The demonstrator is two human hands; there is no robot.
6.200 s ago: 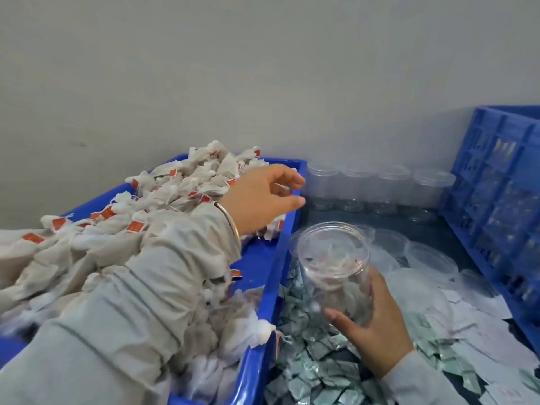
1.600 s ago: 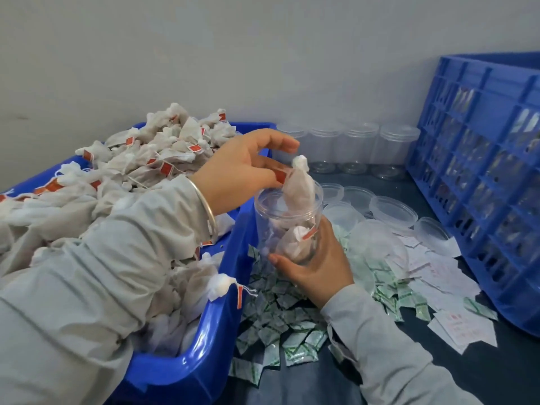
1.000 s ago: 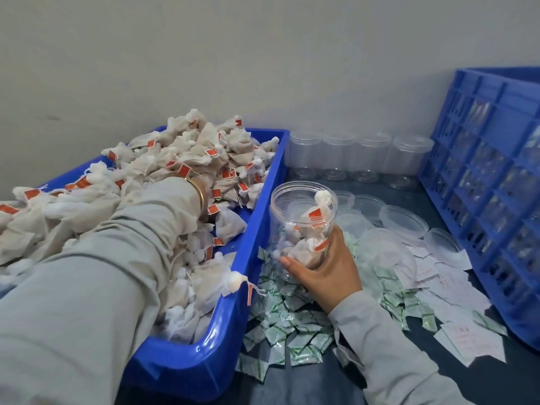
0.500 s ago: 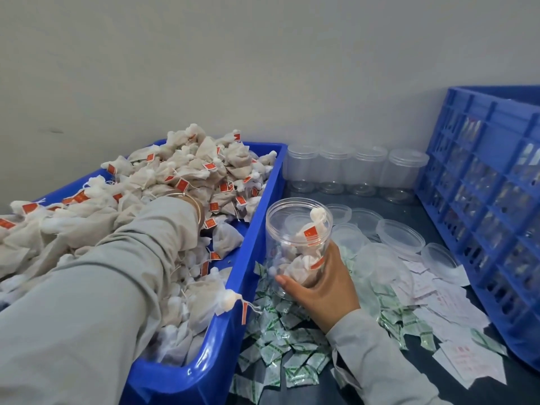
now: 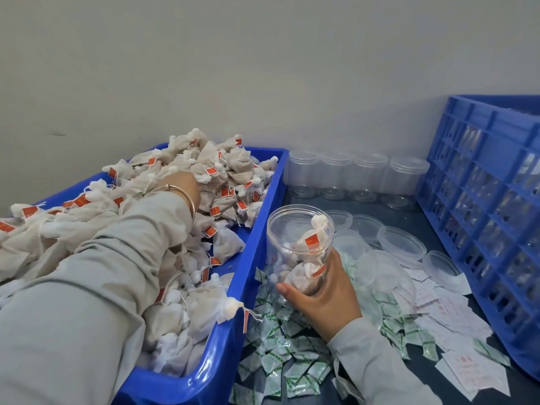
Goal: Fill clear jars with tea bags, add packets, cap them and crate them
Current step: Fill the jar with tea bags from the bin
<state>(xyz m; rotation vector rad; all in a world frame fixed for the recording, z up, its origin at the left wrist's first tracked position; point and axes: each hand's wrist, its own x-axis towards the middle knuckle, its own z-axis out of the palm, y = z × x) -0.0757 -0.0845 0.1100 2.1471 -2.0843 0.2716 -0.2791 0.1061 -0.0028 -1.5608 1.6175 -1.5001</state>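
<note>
Two hands apart: right hand (image 5: pixel 323 299) wrapped round a part-filled jar (image 5: pixel 299 252), left hand (image 5: pixel 187 187) among tea bags (image 5: pixel 230 168), grip unclear.

clear jar (image 5: pixel 299 252) | upright, uncapped | few tea bags (image 5: pixel 304 276) inside

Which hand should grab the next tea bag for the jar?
Left. The left hand is already in the tea bag pile, while the right hand grips the open jar beside the bin.
</note>
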